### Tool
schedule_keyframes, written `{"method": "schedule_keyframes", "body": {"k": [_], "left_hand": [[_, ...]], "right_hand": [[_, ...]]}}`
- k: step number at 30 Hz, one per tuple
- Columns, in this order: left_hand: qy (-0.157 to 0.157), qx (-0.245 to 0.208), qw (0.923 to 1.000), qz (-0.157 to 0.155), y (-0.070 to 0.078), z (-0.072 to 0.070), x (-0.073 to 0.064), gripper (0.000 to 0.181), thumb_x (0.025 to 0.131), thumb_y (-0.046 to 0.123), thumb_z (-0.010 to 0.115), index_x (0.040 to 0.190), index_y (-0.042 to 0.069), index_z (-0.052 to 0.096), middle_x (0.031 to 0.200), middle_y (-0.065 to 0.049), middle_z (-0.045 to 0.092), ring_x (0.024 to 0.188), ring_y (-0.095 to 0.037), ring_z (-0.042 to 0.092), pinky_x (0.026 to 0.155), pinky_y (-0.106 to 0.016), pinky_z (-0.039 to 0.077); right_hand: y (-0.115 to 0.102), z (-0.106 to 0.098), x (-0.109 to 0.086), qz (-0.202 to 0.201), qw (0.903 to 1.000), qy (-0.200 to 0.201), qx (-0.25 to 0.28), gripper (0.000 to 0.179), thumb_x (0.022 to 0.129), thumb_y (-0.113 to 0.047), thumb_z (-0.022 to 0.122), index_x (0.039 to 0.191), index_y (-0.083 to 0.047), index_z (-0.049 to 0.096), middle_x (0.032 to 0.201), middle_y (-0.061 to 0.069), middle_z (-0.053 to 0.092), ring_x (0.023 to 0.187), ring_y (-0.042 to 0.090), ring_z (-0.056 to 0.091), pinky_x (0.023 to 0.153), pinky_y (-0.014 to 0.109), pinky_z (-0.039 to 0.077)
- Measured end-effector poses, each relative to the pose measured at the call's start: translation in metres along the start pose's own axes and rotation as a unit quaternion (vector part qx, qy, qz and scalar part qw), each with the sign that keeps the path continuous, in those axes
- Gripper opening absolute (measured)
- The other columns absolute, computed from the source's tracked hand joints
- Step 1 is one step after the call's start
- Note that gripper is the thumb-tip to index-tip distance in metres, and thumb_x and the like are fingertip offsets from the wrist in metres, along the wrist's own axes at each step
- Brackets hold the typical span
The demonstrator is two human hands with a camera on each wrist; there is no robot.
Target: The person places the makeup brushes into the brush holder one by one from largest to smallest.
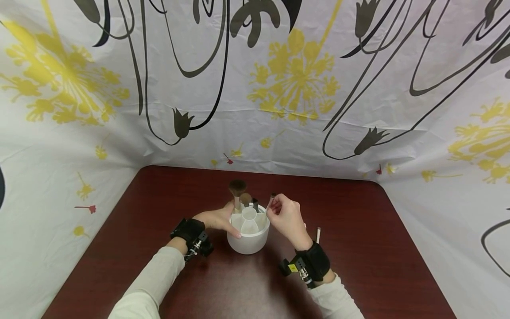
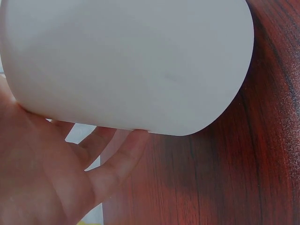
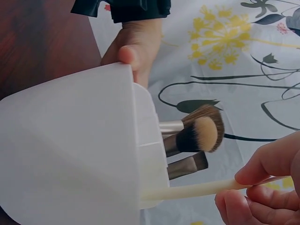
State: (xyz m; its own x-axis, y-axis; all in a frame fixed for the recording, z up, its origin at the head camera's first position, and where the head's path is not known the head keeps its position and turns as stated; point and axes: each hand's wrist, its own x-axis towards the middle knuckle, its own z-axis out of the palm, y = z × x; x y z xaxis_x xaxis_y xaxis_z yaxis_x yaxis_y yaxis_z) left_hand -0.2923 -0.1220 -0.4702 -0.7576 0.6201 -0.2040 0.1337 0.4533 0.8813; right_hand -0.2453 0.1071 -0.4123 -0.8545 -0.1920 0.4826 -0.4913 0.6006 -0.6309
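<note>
A round white makeup brush holder [image 1: 248,244] with several compartments stands on the table. My left hand [image 1: 217,219] grips its left side, thumb over the front rim; in the left wrist view the fingers [image 2: 124,159] lie along its wall. Between thumb and fingertips, my right hand [image 1: 287,218] pinches a makeup brush with a pale handle [image 3: 199,189], whose lower end is inside the holder's right compartment. Its dark tip [image 1: 273,195] shows above the fingers. At the back of the holder stand a large fluffy brush [image 1: 237,188], a tan-tipped brush [image 3: 206,133] and a flat dark brush [image 3: 200,161].
On the dark red wooden table [image 1: 350,257], a thin light stick with a brown tip [image 1: 318,235] shows just beyond the right wrist. A white cloth [image 1: 295,146] with flower prints hangs behind the table and along both sides.
</note>
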Motion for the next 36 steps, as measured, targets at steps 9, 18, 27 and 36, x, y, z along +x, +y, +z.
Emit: {"method": "schedule_keyframes", "body": {"k": [9, 18, 27, 36], "left_hand": [[0.002, -0.006, 1.0, 0.008, 0.0, 0.001, 0.0, 0.119, 0.057, 0.031, 0.083, 0.14, 0.006, 0.001, 0.141, -0.018, 0.015, 0.129, -0.029, 0.02, 0.106, -0.044, 0.018], [-0.001, -0.005, 0.9999, 0.012, -0.002, 0.001, 0.001, 0.122, 0.057, 0.033, 0.084, 0.141, 0.007, -0.001, 0.142, -0.018, 0.011, 0.13, -0.029, 0.017, 0.106, -0.045, 0.016], [-0.001, -0.009, 0.9999, 0.006, -0.001, 0.0, 0.001, 0.124, 0.057, 0.034, 0.084, 0.142, 0.007, -0.003, 0.144, -0.019, 0.01, 0.132, -0.03, 0.013, 0.107, -0.046, 0.014], [-0.004, 0.002, 1.0, 0.006, 0.003, 0.001, -0.001, 0.123, 0.058, 0.036, 0.083, 0.141, 0.006, -0.002, 0.144, -0.018, 0.01, 0.133, -0.03, 0.012, 0.107, -0.047, 0.012]], "right_hand": [[0.0, 0.007, -0.004, 0.011, 0.9998, -0.018, 0.006, 0.01, 0.072, 0.003, 0.064, 0.078, -0.002, 0.058, 0.069, 0.006, 0.059, 0.061, 0.012, 0.056, 0.055, 0.021, 0.046], [0.003, 0.005, -0.005, 0.016, 0.9997, -0.018, 0.0, 0.01, 0.072, 0.001, 0.066, 0.077, -0.002, 0.058, 0.069, 0.006, 0.059, 0.061, 0.013, 0.057, 0.055, 0.022, 0.047], [0.019, -0.012, -0.007, 0.021, 0.9996, -0.003, -0.019, 0.007, 0.077, -0.002, 0.064, 0.083, -0.002, 0.061, 0.07, 0.004, 0.061, 0.062, 0.013, 0.056, 0.054, 0.023, 0.046], [0.047, -0.035, -0.014, 0.055, 0.9975, -0.008, -0.044, 0.013, 0.081, -0.003, 0.062, 0.093, 0.0, 0.061, 0.078, 0.008, 0.062, 0.066, 0.017, 0.057, 0.057, 0.027, 0.046]]}}
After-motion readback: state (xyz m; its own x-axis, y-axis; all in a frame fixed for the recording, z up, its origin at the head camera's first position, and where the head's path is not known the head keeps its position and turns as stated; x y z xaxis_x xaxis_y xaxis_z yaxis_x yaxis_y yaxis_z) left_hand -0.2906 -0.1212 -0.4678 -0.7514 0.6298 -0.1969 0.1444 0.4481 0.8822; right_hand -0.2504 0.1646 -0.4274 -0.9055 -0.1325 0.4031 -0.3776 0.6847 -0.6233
